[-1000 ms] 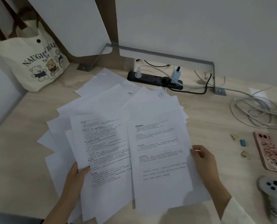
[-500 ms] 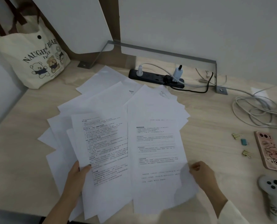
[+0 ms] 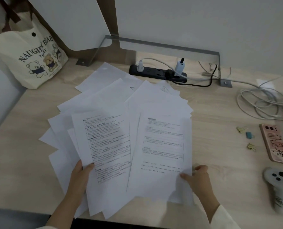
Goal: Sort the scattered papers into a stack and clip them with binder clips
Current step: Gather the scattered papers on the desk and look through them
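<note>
Your white printed paper sheets [image 3: 117, 129] lie fanned across the pale wooden surface [image 3: 216, 151] at centre frame, none stacked yet. Your left hand [image 3: 78, 177] pinches one sheet's lower edge in its fingers. Your right hand [image 3: 198, 179] seems, through blur, to pinch another's. The small yellow and blue binder clips [image 3: 249, 135] wait untouched at right.

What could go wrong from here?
The left hand and right hand pinch the top printed sheets; the fanned papers beneath may stay behind or crease. The lowest sheets reach the near edge of the desk and could slide off. The binder clips lie apart, so one hand must let go.
</note>
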`<state>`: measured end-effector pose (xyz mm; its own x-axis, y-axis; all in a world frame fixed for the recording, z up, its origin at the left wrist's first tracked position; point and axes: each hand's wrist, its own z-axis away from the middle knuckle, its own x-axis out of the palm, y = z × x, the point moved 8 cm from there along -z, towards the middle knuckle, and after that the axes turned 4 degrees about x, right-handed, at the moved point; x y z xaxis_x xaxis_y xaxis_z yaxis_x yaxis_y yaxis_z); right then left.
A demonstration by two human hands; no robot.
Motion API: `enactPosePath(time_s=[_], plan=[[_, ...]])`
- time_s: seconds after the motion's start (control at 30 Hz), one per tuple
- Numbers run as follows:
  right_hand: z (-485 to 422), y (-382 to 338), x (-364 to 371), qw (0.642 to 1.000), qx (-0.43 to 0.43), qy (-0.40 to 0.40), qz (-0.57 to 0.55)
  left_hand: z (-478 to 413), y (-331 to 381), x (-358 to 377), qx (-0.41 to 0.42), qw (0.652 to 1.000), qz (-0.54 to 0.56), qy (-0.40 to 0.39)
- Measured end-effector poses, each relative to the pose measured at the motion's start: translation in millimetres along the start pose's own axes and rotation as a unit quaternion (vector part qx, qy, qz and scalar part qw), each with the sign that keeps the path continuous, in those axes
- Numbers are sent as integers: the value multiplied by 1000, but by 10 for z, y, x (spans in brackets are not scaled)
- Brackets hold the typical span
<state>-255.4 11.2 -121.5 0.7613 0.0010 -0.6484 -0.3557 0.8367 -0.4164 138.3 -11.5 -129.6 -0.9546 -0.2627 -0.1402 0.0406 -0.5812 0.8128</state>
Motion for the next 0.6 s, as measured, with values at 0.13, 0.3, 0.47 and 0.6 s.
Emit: enactPosePath(time_s=[0.13,0.3,0.47,0.6], plan=[[49,-69,-31,994,-51,31,94,1,-1,9,-6,1000,4,-1],[302,-487,-329,975,-197,54,-93,-10,-32,-27,-18,1000,1,1],[485,-860,-120,964,-198,-68,-163,13,-20,-13,-27,999,41,-7],[538,-1050,533,965,-230,-126,-23,33,-23,-20,-33,998,54,3]])
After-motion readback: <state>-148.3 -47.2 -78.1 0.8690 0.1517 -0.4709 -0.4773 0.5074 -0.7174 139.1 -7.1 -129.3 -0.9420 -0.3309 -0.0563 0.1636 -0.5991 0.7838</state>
